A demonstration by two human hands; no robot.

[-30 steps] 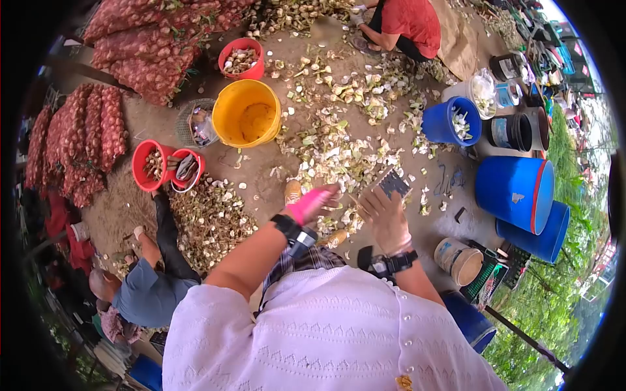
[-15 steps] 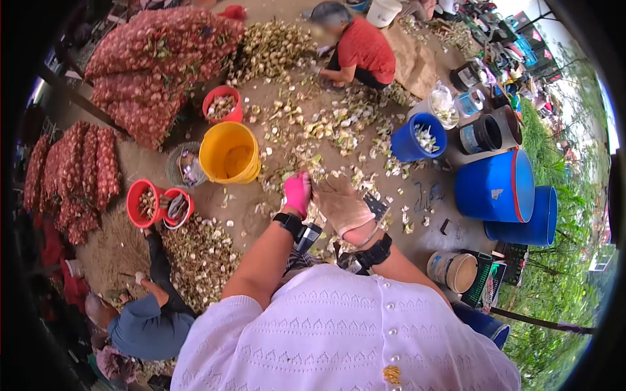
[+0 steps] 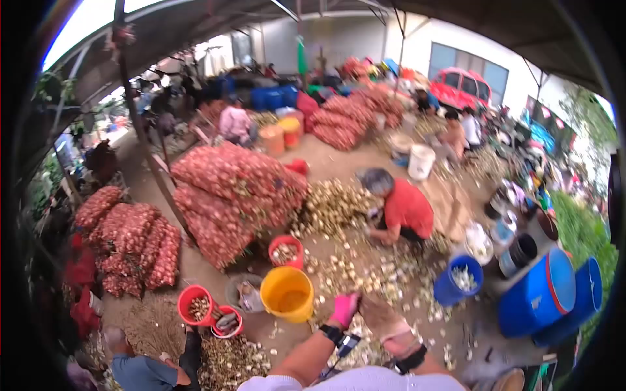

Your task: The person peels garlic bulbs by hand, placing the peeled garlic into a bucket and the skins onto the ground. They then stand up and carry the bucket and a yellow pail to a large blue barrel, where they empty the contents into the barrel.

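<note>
My left hand (image 3: 343, 310) wears a pink glove and a black wrist device. My right hand (image 3: 383, 319) wears a dirty tan glove and a black watch. The two hands meet low in the view, fingertips touching over ground strewn with pale husks (image 3: 365, 274). They are small and foreshortened, so I cannot make out whether either holds anything. A yellow bucket (image 3: 287, 293) stands just left of my left hand.
A person in a red shirt (image 3: 405, 210) crouches ahead by a pile of bulbs (image 3: 329, 205). Red mesh sacks (image 3: 235, 189) are stacked to the left. Red buckets (image 3: 194, 304), a small blue bucket (image 3: 458, 280) and big blue barrels (image 3: 538, 293) stand around. Another person (image 3: 140, 373) sits at bottom left.
The view has tilted up from the ground to the whole yard. My hands came together from slightly apart and now sit at the bottom edge. The dark flat thing by my right hand is gone from sight.
</note>
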